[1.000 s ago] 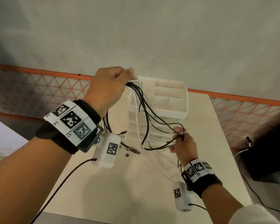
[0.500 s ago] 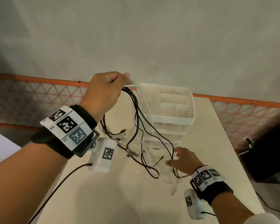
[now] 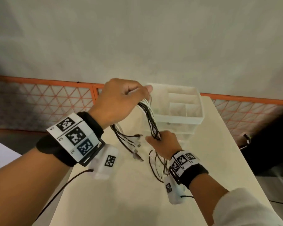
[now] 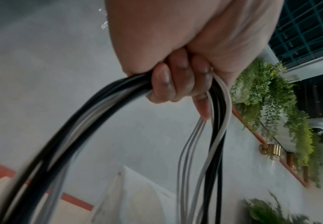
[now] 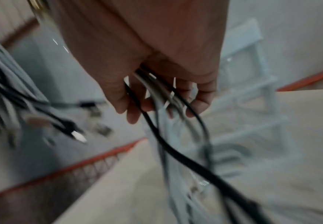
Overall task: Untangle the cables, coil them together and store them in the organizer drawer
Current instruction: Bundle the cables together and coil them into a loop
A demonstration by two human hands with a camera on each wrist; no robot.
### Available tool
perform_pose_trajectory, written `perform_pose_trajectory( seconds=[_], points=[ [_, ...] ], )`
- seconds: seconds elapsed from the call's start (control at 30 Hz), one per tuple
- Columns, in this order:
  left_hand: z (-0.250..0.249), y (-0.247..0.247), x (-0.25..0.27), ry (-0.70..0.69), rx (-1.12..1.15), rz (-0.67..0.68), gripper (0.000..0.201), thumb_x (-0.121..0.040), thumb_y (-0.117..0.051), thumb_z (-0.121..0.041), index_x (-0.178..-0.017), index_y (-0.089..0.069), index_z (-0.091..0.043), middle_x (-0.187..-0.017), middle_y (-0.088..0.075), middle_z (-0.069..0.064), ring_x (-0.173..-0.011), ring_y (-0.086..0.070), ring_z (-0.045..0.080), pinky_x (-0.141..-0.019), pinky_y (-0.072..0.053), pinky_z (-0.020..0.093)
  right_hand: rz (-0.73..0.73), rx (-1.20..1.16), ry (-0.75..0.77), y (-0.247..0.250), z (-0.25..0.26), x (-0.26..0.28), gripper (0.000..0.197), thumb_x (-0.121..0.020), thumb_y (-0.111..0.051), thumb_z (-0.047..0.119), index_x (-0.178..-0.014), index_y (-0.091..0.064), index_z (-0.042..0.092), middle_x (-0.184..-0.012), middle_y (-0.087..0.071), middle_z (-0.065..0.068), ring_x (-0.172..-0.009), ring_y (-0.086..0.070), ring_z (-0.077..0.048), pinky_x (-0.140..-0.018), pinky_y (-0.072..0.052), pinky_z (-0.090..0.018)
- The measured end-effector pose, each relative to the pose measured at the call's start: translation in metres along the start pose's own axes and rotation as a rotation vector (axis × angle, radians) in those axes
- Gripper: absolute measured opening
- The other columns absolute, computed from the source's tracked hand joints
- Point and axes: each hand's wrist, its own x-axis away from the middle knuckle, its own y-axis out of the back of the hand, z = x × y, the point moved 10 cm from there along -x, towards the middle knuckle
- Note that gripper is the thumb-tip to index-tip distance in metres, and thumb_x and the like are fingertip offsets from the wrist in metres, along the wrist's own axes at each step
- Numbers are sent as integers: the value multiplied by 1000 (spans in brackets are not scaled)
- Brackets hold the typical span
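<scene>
My left hand (image 3: 126, 98) is raised above the table and grips a bundle of black and white cables (image 3: 149, 118) in its fist; the curled fingers (image 4: 178, 81) wrap the strands (image 4: 91, 121). The bundle runs down to my right hand (image 3: 163, 144), which holds the same cables (image 5: 157, 97) lower down, fingers loosely curled round them. Loose ends with plugs (image 3: 137, 145) hang below the left hand, and more loops (image 3: 155, 167) trail under the right wrist. The white organizer (image 3: 194, 118) with open top compartments stands just behind the hands.
A cream table (image 3: 121, 201) lies under both hands. An orange-framed mesh fence (image 3: 39, 98) runs along the grey wall behind. A dark object (image 3: 271, 144) with a cable sits off the table's right edge.
My right hand rose from the table, gathered the hanging cables and now holds them just below the left hand. The loose strands are drawn into a tighter bundle.
</scene>
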Motion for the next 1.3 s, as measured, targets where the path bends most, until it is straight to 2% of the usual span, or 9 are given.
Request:
perform_pose_trajectory(
  seconds=[0.2,0.3,0.4,0.5,0.6,0.8,1.03,1.17,1.3],
  points=[
    [38,21,1,42,-211,21,53,-93,-56,-54,-75,-72,-7,-54,-46,8,-52,-45,16,-58,-38,31,-59,-31,-441,-1,-121,4,49,-86,-60,62,-88,-78,17,-86,-75,-10,-80,-72,-34,-79,-61,-40],
    [65,5,10,128,-348,180,65,-88,-56,-63,-54,-46,-8,-45,-29,-5,-40,-29,9,-49,-26,27,-218,-188,-496,26,-133,3,37,-90,-63,51,-75,-75,19,-80,-75,-14,-72,-73,-35,-75,-62,-43],
    [92,-15,23,207,-442,385,71,-67,-58,-83,-57,-55,-13,-41,-38,-9,-36,-36,6,-44,-25,20,-428,-325,-480,61,-139,3,22,-88,-67,30,-70,-72,19,-79,-74,-16,-82,-72,-38,-83,-59,-45],
    [105,-8,22,289,-434,279,63,-71,-60,-76,-59,-64,-14,-41,-43,-8,-37,-40,8,-44,-28,22,-548,-230,-361,89,-137,8,15,-93,-62,20,-92,-74,11,-91,-69,-17,-91,-63,-38,-79,-49,-38],
    [98,1,17,277,-356,112,60,-79,-67,-61,-53,-46,-12,-44,-34,-7,-40,-31,10,-44,-23,24,-458,-51,-336,78,-149,12,30,-97,-60,34,-87,-68,7,-99,-65,-17,-90,-59,-38,-77,-44,-33],
    [105,0,10,489,267,-43,54,-72,-73,-64,-67,-42,-20,-62,-23,-1,-50,-18,13,-47,-20,26,-114,350,-640,28,-212,34,63,-90,-30,79,-107,-70,33,-125,-58,-7,-123,-47,-36,-103,-34,-53],
    [109,-3,10,517,199,-145,51,-82,-72,-52,-59,-43,-18,-58,-27,-1,-46,-22,15,-47,-24,26,-274,-153,-549,52,-219,24,45,-94,-57,57,-112,-68,17,-86,-75,-9,-83,-70,-31,-73,-54,-33],
    [92,-16,11,416,96,-71,50,-85,-69,-51,-59,-50,-13,-40,-31,-14,-36,-29,5,-50,-29,27,29,37,-516,37,-207,26,74,-78,-81,44,-142,-48,26,-132,-61,-11,-117,-60,-31,-94,-52,-40],
    [77,-38,15,343,-44,-15,62,-87,-65,-55,-64,-52,1,-40,-31,-12,-38,-29,6,-52,-28,28,-11,40,-207,69,-128,17,79,-74,-82,37,-144,-45,37,-119,-61,-6,-105,-60,-23,-95,-50,-41]
  ],
)
